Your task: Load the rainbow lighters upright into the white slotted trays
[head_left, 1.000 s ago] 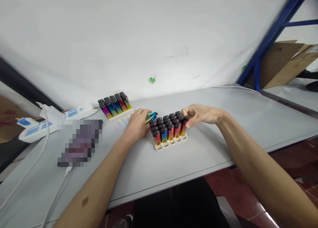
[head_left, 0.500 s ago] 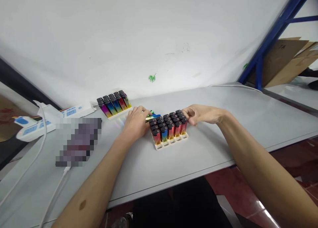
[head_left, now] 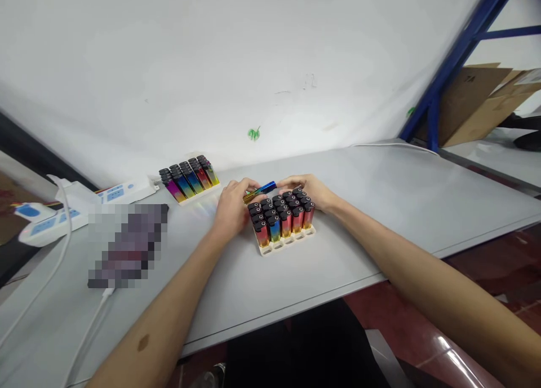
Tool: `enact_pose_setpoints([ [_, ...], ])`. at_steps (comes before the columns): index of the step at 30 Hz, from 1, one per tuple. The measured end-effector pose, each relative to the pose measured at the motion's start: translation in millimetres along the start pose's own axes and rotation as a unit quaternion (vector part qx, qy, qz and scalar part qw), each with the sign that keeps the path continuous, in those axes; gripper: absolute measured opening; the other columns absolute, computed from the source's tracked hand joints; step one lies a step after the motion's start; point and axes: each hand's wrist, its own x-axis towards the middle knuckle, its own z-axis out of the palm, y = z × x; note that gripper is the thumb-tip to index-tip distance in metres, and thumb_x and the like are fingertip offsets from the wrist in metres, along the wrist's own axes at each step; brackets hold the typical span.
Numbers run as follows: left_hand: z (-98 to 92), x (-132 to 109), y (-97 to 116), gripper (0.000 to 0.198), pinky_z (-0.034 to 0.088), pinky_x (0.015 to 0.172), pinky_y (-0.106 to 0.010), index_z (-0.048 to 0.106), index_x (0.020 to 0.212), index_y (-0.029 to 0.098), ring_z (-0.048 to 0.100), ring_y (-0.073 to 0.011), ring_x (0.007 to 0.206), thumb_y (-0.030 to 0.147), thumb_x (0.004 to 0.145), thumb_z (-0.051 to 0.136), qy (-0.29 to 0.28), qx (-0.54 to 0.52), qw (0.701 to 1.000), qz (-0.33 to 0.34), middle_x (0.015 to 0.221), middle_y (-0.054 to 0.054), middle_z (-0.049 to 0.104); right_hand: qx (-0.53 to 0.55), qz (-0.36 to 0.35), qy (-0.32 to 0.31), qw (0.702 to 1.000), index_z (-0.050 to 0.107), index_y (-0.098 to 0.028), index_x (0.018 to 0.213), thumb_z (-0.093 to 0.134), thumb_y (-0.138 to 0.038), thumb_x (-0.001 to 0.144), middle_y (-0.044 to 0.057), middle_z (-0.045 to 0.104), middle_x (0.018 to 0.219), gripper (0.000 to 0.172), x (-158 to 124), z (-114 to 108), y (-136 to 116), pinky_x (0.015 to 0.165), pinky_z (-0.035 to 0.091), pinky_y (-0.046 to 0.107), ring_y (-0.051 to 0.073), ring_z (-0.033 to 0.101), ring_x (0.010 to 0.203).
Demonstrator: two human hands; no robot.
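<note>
My left hand [head_left: 235, 203] is closed on a shiny blue and gold lighter case [head_left: 262, 190], which it holds tilted behind the near rack. My right hand [head_left: 310, 189] reaches in from the right; its fingertips are at the case's blue end, and whether they grip it I cannot tell. Between my forearms stands a cream rack [head_left: 289, 244] of black-topped lighters [head_left: 286, 221], mostly red and gold, one blue in front. The rack's front row of holes shows bare.
A second rack of colourful lighters [head_left: 190, 179] stands by the wall at the left. Power strips [head_left: 114, 193], a white cable [head_left: 63, 258] and a pixelated dark object [head_left: 131, 247] lie further left. Cardboard boxes [head_left: 473, 103] stand beyond a blue frame [head_left: 434, 117].
My right hand has moved left from the near rack's right side to behind it, its fingers now stretched to the case. The blue and gold case has been raised in my left hand.
</note>
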Motion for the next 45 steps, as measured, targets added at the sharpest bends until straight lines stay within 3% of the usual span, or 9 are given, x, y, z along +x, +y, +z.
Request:
enact_pose_setpoints([
  [4, 1.9, 0.1, -0.7, 0.026, 0.048, 0.083, -0.032, 0.063, 0.106, 0.025, 0.060, -0.0199, 0.094, 0.016, 0.083, 0.055, -0.030, -0.008, 0.999, 0.045, 0.099, -0.003, 0.063, 0.039, -0.013, -0.002, 0.999, 0.072, -0.017, 0.091, 0.078, -0.027, 0.071, 0.004, 0.072, 0.086, 0.022, 1.4, 4.9, -0.6, 0.079, 0.050, 0.032, 0.017, 0.065, 0.081],
  [7, 2.4, 1.2, -5.2, 0.039, 0.046, 0.089, -0.036, 0.060, 0.117, 0.026, 0.057, -0.0230, 0.102, 0.014, 0.080, 0.055, -0.047, 0.026, 0.996, 0.078, 0.108, -0.004, 0.064, 0.087, 0.019, 0.051, 0.995, 0.067, -0.017, 0.087, 0.075, -0.034, 0.075, 0.004, 0.071, 0.087, 0.023, 2.8, 6.3, -4.7, 0.074, 0.050, 0.028, 0.015, 0.064, 0.078],
  [11, -1.8, 1.8, -8.2, 0.051, 0.042, 0.096, -0.046, 0.053, 0.128, 0.024, 0.049, -0.0326, 0.116, 0.019, 0.078, 0.059, -0.070, 0.152, 0.985, 0.042, 0.127, -0.011, 0.058, 0.210, 0.043, 0.117, 0.970, 0.046, -0.023, 0.085, 0.066, -0.043, 0.084, -0.001, 0.067, 0.075, 0.028, 5.0, 4.9, -7.5, 0.061, 0.048, 0.025, 0.013, 0.060, 0.064],
  [16, -9.1, 1.0, -5.8, 0.041, 0.041, 0.095, -0.050, 0.058, 0.123, 0.018, 0.051, -0.0367, 0.115, 0.023, 0.083, 0.054, -0.133, 0.205, 0.969, -0.039, 0.124, -0.016, 0.062, 0.199, 0.060, 0.114, 0.972, 0.046, -0.027, 0.093, 0.060, -0.054, 0.087, -0.010, 0.042, 0.055, 0.031, 1.9, 2.6, -12.0, 0.038, 0.017, 0.019, 0.006, 0.027, 0.038],
  [20, -10.2, 1.3, -5.8, 0.038, 0.041, 0.093, -0.047, 0.058, 0.122, 0.020, 0.054, -0.0343, 0.114, 0.021, 0.085, 0.052, -0.131, 0.200, 0.970, -0.045, 0.122, -0.013, 0.066, 0.180, 0.089, 0.125, 0.972, 0.047, -0.020, 0.068, 0.042, -0.064, 0.092, -0.008, 0.030, 0.048, 0.050, -0.9, 0.9, -16.3, 0.037, 0.013, 0.022, 0.006, 0.019, 0.038],
  [24, -9.1, 2.1, -7.6, 0.036, 0.041, 0.093, -0.046, 0.059, 0.121, 0.020, 0.055, -0.0329, 0.114, 0.021, 0.087, 0.051, -0.113, 0.190, 0.974, -0.046, 0.122, -0.011, 0.068, 0.188, 0.106, 0.125, 0.968, 0.038, -0.021, 0.055, 0.035, -0.051, 0.095, -0.006, 0.026, 0.044, 0.050, -0.5, -0.8, -16.1, 0.037, 0.011, 0.023, 0.006, 0.017, 0.035],
  [31, -8.5, 2.5, -10.9, 0.028, 0.041, 0.096, -0.045, 0.060, 0.118, 0.021, 0.058, -0.0294, 0.111, 0.031, 0.093, 0.052, -0.068, 0.173, 0.982, -0.036, 0.117, -0.008, 0.070, 0.196, 0.114, 0.132, 0.965, 0.036, -0.021, 0.054, 0.034, -0.043, 0.093, -0.006, 0.025, 0.042, 0.045, 0.0, -1.5, -15.6, 0.036, 0.010, 0.023, 0.007, 0.016, 0.035],
  [37, -9.2, 3.1, -12.6, 0.026, 0.044, 0.093, -0.040, 0.061, 0.117, 0.021, 0.059, -0.0260, 0.109, 0.028, 0.093, 0.051, -0.053, 0.163, 0.985, -0.025, 0.114, -0.006, 0.070, 0.203, 0.111, 0.147, 0.962, 0.039, -0.021, 0.057, 0.037, -0.057, 0.093, -0.007, 0.024, 0.044, 0.051, -1.6, -0.3, -16.6, 0.037, 0.010, 0.022, 0.006, 0.015, 0.036],
  [45, -15.8, -0.6, -7.6, 0.041, 0.041, 0.101, -0.049, 0.058, 0.126, 0.016, 0.053, -0.0338, 0.122, 0.035, 0.090, 0.052, -0.102, 0.217, 0.970, -0.049, 0.129, -0.014, 0.062, 0.171, 0.117, 0.147, 0.967, 0.036, -0.023, 0.058, 0.035, -0.048, 0.092, -0.007, 0.025, 0.043, 0.043, 0.6, -1.5, -13.9, 0.036, 0.010, 0.024, 0.008, 0.015, 0.037],
])
